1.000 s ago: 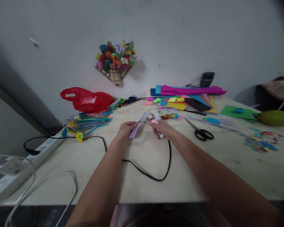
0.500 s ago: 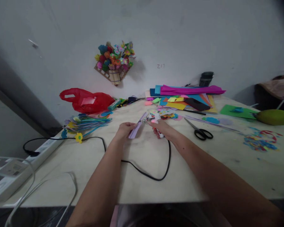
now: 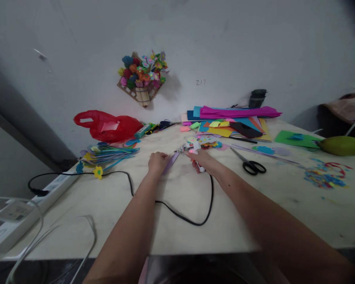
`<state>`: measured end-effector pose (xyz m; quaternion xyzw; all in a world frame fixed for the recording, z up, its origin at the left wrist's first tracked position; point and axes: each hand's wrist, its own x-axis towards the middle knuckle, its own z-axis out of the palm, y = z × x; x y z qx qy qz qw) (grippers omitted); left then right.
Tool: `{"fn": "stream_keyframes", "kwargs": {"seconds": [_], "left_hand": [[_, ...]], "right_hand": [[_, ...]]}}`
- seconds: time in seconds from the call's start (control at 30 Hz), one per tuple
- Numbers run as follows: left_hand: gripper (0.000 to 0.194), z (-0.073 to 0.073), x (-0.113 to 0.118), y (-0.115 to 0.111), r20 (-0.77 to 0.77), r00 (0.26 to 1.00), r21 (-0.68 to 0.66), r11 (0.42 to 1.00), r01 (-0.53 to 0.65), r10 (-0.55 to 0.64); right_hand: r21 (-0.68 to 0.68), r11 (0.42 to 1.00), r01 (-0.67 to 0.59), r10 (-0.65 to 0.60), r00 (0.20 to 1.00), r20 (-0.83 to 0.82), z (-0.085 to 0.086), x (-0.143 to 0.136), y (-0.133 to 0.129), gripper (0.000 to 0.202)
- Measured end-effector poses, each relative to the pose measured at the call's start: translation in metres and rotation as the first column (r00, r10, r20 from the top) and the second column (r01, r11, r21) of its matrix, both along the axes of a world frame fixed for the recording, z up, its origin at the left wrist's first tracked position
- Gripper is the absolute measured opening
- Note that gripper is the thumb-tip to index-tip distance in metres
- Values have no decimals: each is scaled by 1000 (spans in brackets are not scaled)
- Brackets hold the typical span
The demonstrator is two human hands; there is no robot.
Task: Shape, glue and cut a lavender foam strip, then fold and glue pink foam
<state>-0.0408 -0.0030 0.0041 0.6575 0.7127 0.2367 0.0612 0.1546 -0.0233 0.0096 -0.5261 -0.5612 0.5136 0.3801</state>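
Note:
Between the fingertips of my left hand (image 3: 157,162), closed in a pinch, is a narrow lilac paper strip (image 3: 170,162). My right hand (image 3: 203,161) is wrapped round a white glue gun (image 3: 195,146) with an orange-red part and a black cord (image 3: 185,218) trailing from its handle. The gun's nozzle end points left, close to the strip's upper end; whether they touch I cannot tell. Cut paper flowers (image 3: 205,140) lie just behind the gun. To the right of my right hand rest black-handled scissors (image 3: 252,167).
At the left are paper flowers on stems (image 3: 112,153), a red plastic bag (image 3: 108,125) and a white power strip (image 3: 56,182). Coloured sheets (image 3: 239,113) are stacked at the back. Paper scraps (image 3: 325,175), green paper (image 3: 286,138) and a green-yellow fruit-like object (image 3: 344,146) lie at the right.
My left hand has turned slightly, and the lilac strip now shows narrower, angled differently below the nozzle. My right hand and the glue gun stay nearly where they were.

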Motion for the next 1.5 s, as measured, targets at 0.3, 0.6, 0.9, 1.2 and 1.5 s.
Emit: {"fn": "stream_keyframes", "kwargs": {"seconds": [0.3, 0.6, 0.9, 1.2, 1.5], "left_hand": [[24, 22, -31, -9, -73, 994, -293, 955, 52, -76], [16, 20, -31, -10, -94, 979, -281, 948, 148, -180], [22, 18, -20, -10, -165, 972, -165, 976, 140, -167], [21, 17, -16, -13, -104, 981, -151, 977, 150, -166], [20, 10, -22, -7, -37, 984, -173, 971, 168, -177]], "right_hand": [[1, 1000, -8, 8, 1000, -11, 1, 0, 0, 41], [1, 1000, 0, 0, 1000, 12, 2, 1, -1, 39], [-23, 1000, -3, 5, 994, 106, 8, 10, -2, 41], [-31, 1000, 4, 0, 989, 146, 10, 12, -3, 42], [-44, 999, 13, -2, 968, 249, 12, 4, -3, 42]]}}
